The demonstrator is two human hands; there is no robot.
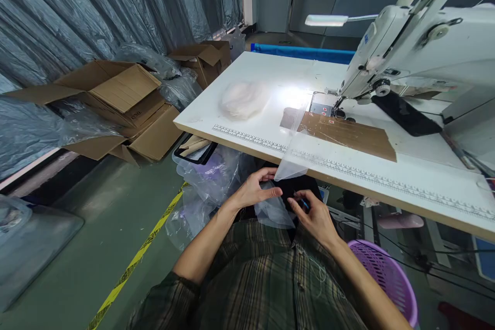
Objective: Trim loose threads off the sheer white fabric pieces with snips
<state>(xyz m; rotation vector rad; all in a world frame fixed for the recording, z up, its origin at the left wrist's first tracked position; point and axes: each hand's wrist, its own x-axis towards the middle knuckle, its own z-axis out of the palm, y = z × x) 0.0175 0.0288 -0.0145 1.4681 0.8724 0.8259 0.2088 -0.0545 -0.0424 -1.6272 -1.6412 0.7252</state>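
Observation:
My left hand (257, 188) is just below the table's front edge, thumb stretched out and apart from the fingers. Its fingertips are at the edge of a sheer white fabric strip (292, 162) that hangs over the table edge; no grip on it shows. More sheer fabric (273, 209) lies over my lap under that hand. My right hand (315, 216) is closed around a small dark tool with a blue part (305, 203), mostly hidden by the fingers. The strip runs up the table toward the sewing machine (390, 51), beside a brown sheet (348, 134) near the needle.
A round pile of sheer white pieces (244, 99) sits on the white table (209, 98), behind a printed ruler (251, 139). Open cardboard boxes (124, 93) and plastic bags stand at left. A purple basket (386, 278) is below right. An open drawer (195, 149) juts under the table.

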